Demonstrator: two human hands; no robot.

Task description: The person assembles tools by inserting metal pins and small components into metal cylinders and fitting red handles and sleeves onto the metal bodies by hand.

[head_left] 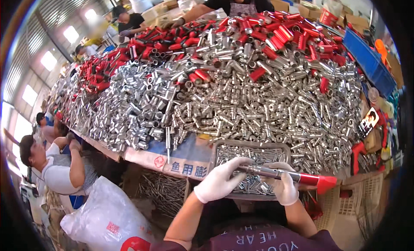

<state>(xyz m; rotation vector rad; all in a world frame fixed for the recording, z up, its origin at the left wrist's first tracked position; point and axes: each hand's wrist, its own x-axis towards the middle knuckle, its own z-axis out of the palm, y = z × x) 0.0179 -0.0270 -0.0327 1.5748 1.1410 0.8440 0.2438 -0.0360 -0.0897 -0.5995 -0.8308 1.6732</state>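
Table point(142, 158) is bearing a heap of silver tubes point(241, 95) (some red-sleeved). A grey tray point(224, 146) is sitting at its near edge. Above it, gloved left hand point(220, 180) and right hand point(282, 187) are both grasping a red-tipped metal rod point(293, 177).

table point(142, 158) | heaped silver metal sleeves point(241, 100) | red-capped pieces point(276, 33) on far side | grey tray point(254, 147) at near edge
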